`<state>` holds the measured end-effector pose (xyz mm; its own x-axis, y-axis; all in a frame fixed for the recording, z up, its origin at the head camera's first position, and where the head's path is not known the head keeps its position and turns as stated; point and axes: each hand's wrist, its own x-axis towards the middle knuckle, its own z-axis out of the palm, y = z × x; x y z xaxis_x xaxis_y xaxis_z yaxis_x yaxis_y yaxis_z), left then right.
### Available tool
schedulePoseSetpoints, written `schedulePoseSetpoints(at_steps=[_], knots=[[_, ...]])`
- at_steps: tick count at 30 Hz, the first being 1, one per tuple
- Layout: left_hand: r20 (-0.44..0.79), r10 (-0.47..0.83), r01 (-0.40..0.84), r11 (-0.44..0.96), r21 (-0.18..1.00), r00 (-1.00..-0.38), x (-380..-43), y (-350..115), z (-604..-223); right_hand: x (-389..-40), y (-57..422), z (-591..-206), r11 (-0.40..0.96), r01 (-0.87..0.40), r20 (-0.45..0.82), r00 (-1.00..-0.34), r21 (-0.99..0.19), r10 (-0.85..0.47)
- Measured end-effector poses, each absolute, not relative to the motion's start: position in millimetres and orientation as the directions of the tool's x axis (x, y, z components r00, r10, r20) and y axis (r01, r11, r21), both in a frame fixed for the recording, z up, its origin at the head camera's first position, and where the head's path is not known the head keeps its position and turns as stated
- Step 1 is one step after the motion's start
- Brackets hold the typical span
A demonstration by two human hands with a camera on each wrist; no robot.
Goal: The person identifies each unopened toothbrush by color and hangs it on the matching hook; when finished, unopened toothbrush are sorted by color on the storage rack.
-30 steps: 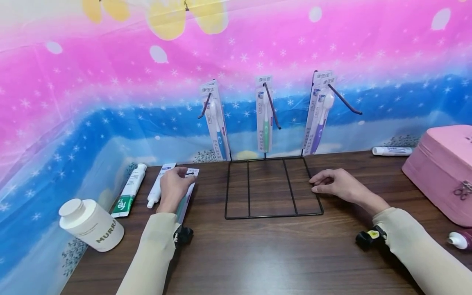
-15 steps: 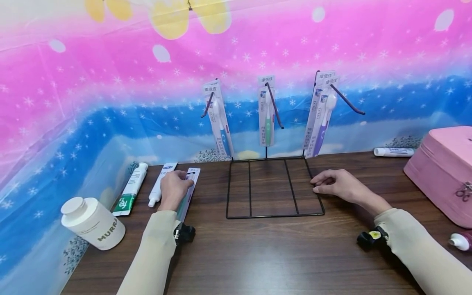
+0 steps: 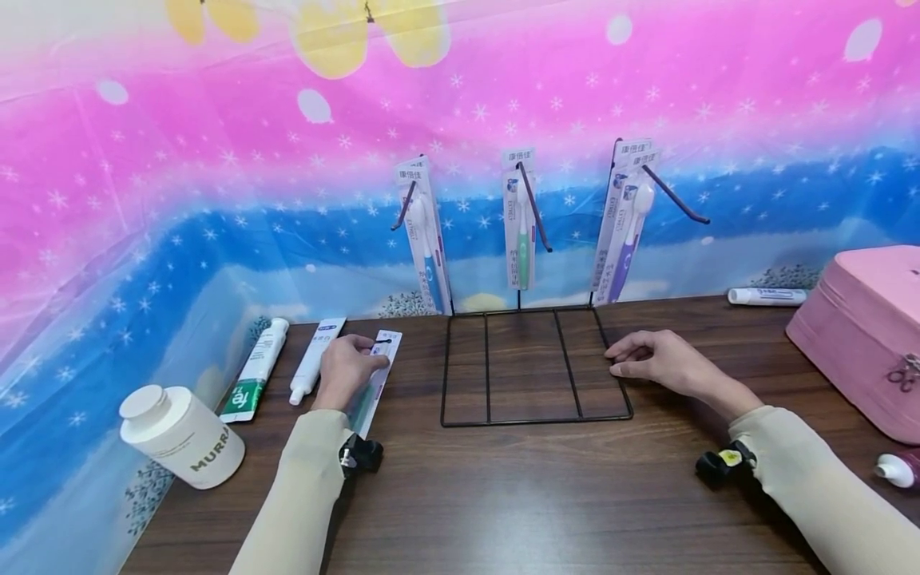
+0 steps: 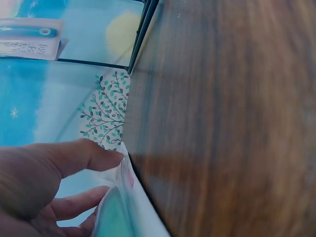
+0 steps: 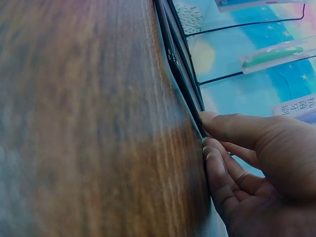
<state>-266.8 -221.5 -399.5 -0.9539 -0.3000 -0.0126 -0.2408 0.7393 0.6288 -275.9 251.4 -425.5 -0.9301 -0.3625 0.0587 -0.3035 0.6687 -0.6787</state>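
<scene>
My left hand (image 3: 346,371) pinches a green toothbrush in a clear-fronted pack (image 3: 370,399) near its upper end, at the left of the table; the hand hides part of it. In the left wrist view the thumb lies along the edge of the pack (image 4: 113,215). My right hand (image 3: 661,361) pinches the right side wire of a black wire display rack (image 3: 537,420) between thumb and fingertips. From the rack's three hooks hang packed toothbrushes: blue (image 3: 430,279) at left, green (image 3: 522,255) in the middle, purple (image 3: 621,267) at right.
Left of my left hand lie a white toothpaste tube (image 3: 311,369) and a green-and-white tube (image 3: 253,374), with a white bottle (image 3: 190,443) nearer. A pink case (image 3: 848,327), a white tube (image 3: 767,296) and a dark red tube (image 3: 902,469) are at right. A patterned cloth (image 3: 460,96) stands behind.
My left hand and the packed green toothbrush have shifted slightly to the right, away from the white tube. The right hand stays on the rack. The hanging packs have swayed a little.
</scene>
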Motion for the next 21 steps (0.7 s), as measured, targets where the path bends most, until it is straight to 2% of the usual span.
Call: schedulePoseSetpoints(at_steps=[5,12,17,21], knots=[[-0.018,-0.281,-0.231,0.749,0.621,-0.959,-267,-221,-398,-275,251,-424,0.658,-0.314,0.063,-0.925,-0.684,-0.375],[0.039,-0.251,-0.158,0.715,0.681,-0.967,-263,-218,-388,-275,251,-425,0.653,-0.308,0.06,-0.926,-0.691,-0.374],[0.104,-0.228,-0.073,0.654,0.753,-0.968,-256,-215,-368,-276,250,-426,0.654,-0.313,0.069,-0.926,-0.689,-0.37],[0.194,-0.255,0.024,0.546,0.838,-0.947,-250,-213,-346,-276,250,-426,0.656,-0.316,0.073,-0.926,-0.685,-0.37]])
